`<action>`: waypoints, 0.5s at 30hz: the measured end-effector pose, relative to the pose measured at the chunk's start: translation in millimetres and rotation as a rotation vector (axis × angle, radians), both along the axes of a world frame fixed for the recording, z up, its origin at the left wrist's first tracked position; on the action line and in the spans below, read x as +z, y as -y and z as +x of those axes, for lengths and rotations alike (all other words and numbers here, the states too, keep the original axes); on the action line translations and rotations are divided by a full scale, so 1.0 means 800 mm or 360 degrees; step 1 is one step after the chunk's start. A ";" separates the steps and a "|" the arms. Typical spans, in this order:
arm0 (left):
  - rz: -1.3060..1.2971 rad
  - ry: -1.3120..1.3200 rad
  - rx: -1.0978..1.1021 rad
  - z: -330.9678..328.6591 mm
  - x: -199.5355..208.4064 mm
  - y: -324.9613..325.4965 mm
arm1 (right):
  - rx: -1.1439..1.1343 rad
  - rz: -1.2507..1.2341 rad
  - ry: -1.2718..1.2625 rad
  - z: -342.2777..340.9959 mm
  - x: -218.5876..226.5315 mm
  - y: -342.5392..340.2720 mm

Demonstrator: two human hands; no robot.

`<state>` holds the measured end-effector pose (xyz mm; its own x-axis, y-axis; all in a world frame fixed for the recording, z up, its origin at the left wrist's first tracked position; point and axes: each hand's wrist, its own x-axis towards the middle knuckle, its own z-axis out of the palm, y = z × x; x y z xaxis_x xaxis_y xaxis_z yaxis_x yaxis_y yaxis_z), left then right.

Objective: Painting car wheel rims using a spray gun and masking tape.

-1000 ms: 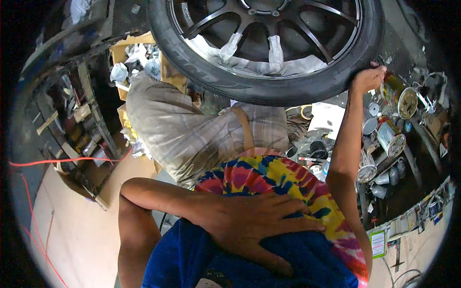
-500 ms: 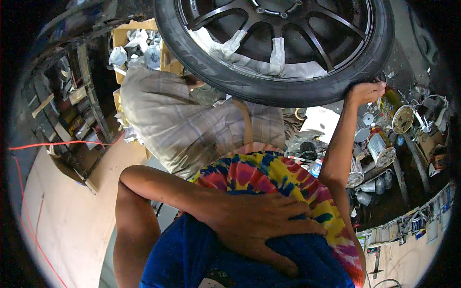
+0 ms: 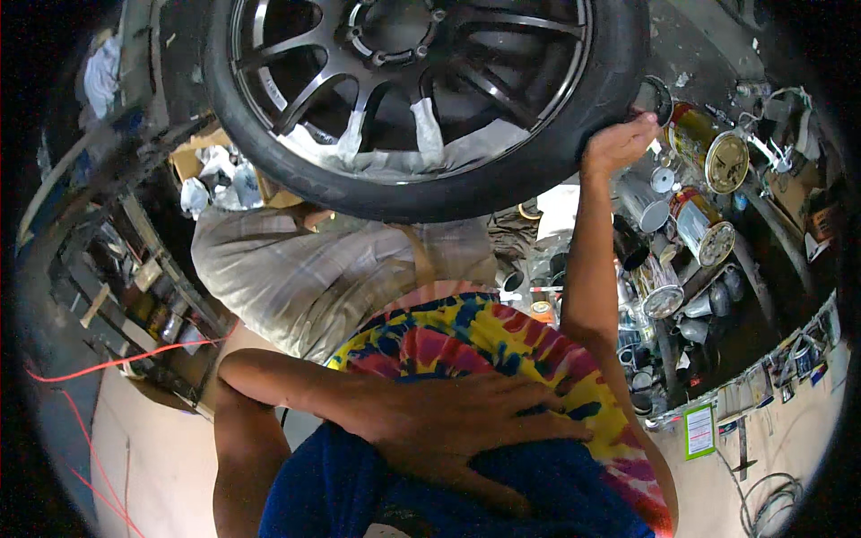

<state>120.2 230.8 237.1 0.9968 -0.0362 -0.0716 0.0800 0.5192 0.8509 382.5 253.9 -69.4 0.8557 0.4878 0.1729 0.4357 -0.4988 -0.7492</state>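
Observation:
A wheel (image 3: pixel 421 193) with a black tyre and dark spokes stands in front of me at the top. White masking covers the lower part of its rim and two of its spokes. At the tyre's right edge, my right hand (image 3: pixel 619 146) rests against the rubber, fingers stretched out. My left arm is bent across my body. My left hand (image 3: pixel 448 417) lies flat with spread fingers on my blue and tie-dyed shirt (image 3: pixel 538 350), holding nothing. Below the wheel are my pale plaid shorts (image 3: pixel 296 278).
On the right, a cluttered shelf holds several paint cans (image 3: pixel 704 226) and spray-gun cups. A cardboard box (image 3: pixel 186 165) with crumpled plastic stands left of the wheel. Wooden racking (image 3: pixel 134 233) and a red hose (image 3: pixel 126 360) are at the left. A coiled cable (image 3: pixel 776 507) lies lower right.
The wheel and my right hand have shifted left in the view, with the wheel slightly lower. The masked spokes moved with it. My left hand stays on my shirt.

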 end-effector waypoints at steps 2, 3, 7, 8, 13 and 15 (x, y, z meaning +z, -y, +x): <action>0.0047 0.0030 -0.0022 0.007 0.002 -0.007 | 0.0014 0.0035 0.0008 0.002 -0.001 0.001; 0.0070 0.0013 -0.0022 0.009 0.004 -0.008 | 0.0050 0.0057 0.0009 0.002 -0.001 0.001; 0.0045 -0.0012 -0.0142 0.020 0.009 -0.020 | -0.0004 0.0032 0.0028 0.004 -0.008 0.009; 0.0078 -0.0021 -0.0145 0.023 0.011 -0.019 | -0.0008 0.0065 0.0020 0.003 -0.007 0.008; 0.0046 -0.0016 0.0033 0.021 0.015 -0.015 | 0.0037 0.0005 -0.0026 -0.004 -0.003 0.007; 0.0083 -0.0032 0.0052 0.016 0.017 -0.011 | 0.0051 0.0106 -0.0012 -0.008 -0.012 0.008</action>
<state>133.2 239.3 250.6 0.9957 0.0006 -0.0924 0.0809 0.4771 0.8751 376.1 247.5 -79.0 0.8411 0.5028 0.1995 0.4450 -0.4333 -0.7837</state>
